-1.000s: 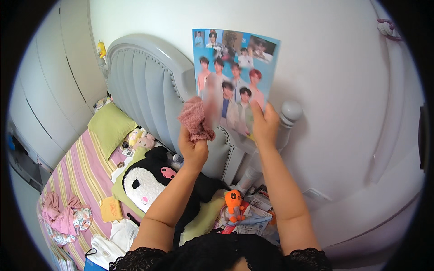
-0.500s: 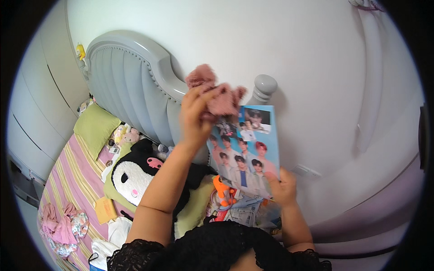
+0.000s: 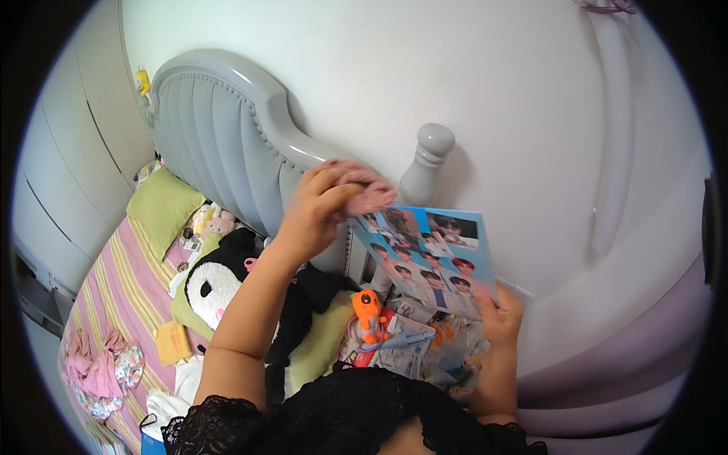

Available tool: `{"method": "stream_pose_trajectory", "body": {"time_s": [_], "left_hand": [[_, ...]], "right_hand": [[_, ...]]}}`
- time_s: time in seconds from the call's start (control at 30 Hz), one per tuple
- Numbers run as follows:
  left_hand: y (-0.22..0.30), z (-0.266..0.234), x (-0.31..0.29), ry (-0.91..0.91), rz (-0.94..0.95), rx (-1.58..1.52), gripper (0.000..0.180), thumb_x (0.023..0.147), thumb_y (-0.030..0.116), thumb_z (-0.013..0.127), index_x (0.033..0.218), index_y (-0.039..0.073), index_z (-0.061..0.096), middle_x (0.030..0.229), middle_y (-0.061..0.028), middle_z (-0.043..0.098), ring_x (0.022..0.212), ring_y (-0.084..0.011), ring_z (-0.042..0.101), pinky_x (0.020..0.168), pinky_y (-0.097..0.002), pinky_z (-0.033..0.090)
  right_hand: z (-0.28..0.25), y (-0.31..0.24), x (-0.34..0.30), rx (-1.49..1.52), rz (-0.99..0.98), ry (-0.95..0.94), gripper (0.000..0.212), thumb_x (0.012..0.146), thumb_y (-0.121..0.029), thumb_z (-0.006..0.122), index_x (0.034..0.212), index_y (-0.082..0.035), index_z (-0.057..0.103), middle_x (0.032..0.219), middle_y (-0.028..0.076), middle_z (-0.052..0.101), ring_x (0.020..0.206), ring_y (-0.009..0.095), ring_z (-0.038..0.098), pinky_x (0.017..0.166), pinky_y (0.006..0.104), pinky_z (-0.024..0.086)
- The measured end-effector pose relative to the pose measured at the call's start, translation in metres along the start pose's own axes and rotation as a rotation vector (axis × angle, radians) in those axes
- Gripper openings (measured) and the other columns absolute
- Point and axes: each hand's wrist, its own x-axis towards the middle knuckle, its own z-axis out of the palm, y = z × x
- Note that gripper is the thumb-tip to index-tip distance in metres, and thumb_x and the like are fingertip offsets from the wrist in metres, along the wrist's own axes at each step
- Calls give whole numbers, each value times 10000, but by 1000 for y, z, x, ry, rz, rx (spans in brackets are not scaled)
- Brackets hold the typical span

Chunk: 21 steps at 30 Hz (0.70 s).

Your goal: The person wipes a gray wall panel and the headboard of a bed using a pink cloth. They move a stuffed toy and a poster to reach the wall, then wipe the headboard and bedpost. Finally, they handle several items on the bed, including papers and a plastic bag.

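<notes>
My left hand is closed around a dusty-pink cloth, bunched up beside the top left corner of a light-blue photo folder. Group portraits and smaller pictures cover the folder's front. My right hand grips its lower right corner, thumb on the front, and keeps it tilted in the air. Whether the cloth touches the folder is hard to tell. Below the folder lies an orange plush toy among papers and plastic packets.
A grey padded headboard with a rounded post stands against the white wall. On the striped bed lie a black-and-white plush, a green pillow, a yellow envelope and pink clothing. A purple curtain hangs at right.
My left hand has come down with the cloth toward the folder's top left corner. The folder has shifted slightly right and down, tilting more, and the orange plush shows more fully.
</notes>
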Motion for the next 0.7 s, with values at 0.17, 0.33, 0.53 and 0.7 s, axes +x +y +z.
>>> {"method": "stream_pose_trajectory", "body": {"time_s": [0.17, 0.33, 0.53, 0.7], "left_hand": [[-22, 0, -38, 339, -451, -319, 489, 615, -128, 518, 1063, 19, 646, 1176, -176, 570, 1120, -373, 537, 971, -405, 423], [38, 25, 19, 438, 28, 1, 437, 625, -42, 551, 1049, 10, 644, 1176, -187, 544, 1119, -379, 520, 958, -425, 422], [83, 71, -36, -112, 300, -96, 312, 690, 137, 608, 993, 69, 646, 1128, -163, 579, 1106, -388, 528, 964, -493, 433], [84, 54, -90, -346, 449, -399, 352, 712, 149, 624, 1053, 59, 634, 1115, -130, 597, 1046, -321, 576, 866, -445, 491]], "right_hand": [[5, 3, 9, 615, 27, 324, 189, 896, -67, 613, 1057, 24, 647, 965, 39, 663, 815, 107, 575, 755, 252, 449], [45, -3, 6, 530, 165, 71, 176, 903, -40, 602, 1060, 36, 623, 954, 7, 640, 840, 68, 539, 752, 219, 433], [26, -18, 39, 766, 158, 276, 252, 904, -91, 628, 1118, 41, 602, 1073, 75, 647, 933, 129, 592, 864, 280, 454], [7, -25, 48, 691, 105, 427, 238, 906, -91, 628, 1110, 29, 609, 1047, 65, 654, 933, 127, 598, 869, 273, 452]]}}
